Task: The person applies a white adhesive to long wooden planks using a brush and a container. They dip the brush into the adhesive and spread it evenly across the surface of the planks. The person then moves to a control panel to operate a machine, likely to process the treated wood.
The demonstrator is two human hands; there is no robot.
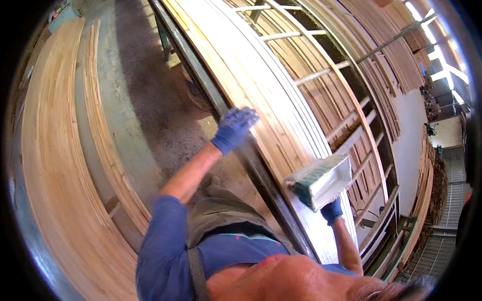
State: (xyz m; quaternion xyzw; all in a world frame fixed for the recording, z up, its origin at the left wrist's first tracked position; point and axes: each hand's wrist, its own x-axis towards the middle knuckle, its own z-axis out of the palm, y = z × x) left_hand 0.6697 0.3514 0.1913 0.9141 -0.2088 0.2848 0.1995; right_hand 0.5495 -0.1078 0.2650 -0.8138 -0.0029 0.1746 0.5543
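Note:
My left hand [235, 129], in a blue glove, lies on the near edge of a row of long wooden strips [266, 120], fingers stretched over the wood and seemingly holding nothing. The strips rest side by side along a dark metal rail [211, 98]. At the right, my right hand [332, 210], gloved in blue too, is closed on a rectangular container [324, 181] with white-smeared insides and green outer walls. The container is tilted above the strips, its open side turned toward me. Its body hides most of my right fingers.
Beyond the strips runs a metal rack with rungs [316, 75], with more wooden strips under it. Further stacks of boards [371, 45] stand at the far right. To my left lie a wide stack of planks [55, 130] and a narrower stack [100, 115] above the concrete floor [120, 85].

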